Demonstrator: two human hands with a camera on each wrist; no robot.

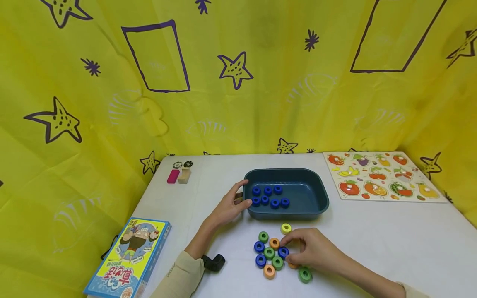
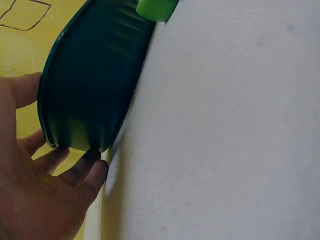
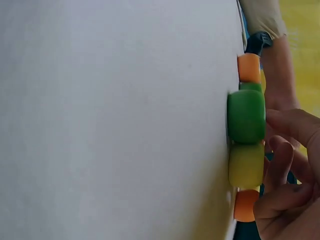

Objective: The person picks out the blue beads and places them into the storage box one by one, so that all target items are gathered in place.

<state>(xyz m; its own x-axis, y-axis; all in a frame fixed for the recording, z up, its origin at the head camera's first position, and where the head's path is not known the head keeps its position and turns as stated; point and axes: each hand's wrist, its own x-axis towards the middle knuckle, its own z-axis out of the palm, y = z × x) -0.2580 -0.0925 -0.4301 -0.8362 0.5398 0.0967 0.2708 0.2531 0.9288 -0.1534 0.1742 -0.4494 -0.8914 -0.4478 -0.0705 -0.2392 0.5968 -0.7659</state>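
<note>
A dark teal plastic tub (image 1: 303,192) stands on the table with several blue ring beads (image 1: 275,203) in its left part. My left hand (image 1: 230,206) grips the tub's left end, thumb at the front corner and fingers along the end wall; the left wrist view shows fingertips against the tub's wall (image 2: 95,75). In front of the tub lies a loose group of green, orange, blue and yellow ring beads. My right hand (image 1: 316,252) pinches a blue bead (image 1: 283,253) at the group's right side between thumb and index finger. An orange bead (image 1: 292,265) is partly hidden under this hand.
A green bead (image 1: 304,275) and a yellow bead (image 1: 286,228) lie at the group's edges. A fruit puzzle board (image 1: 381,178) is at the back right, a blue-and-yellow box (image 1: 130,252) at the front left. Pink (image 1: 173,176) and wooden blocks (image 1: 184,176) sit back left.
</note>
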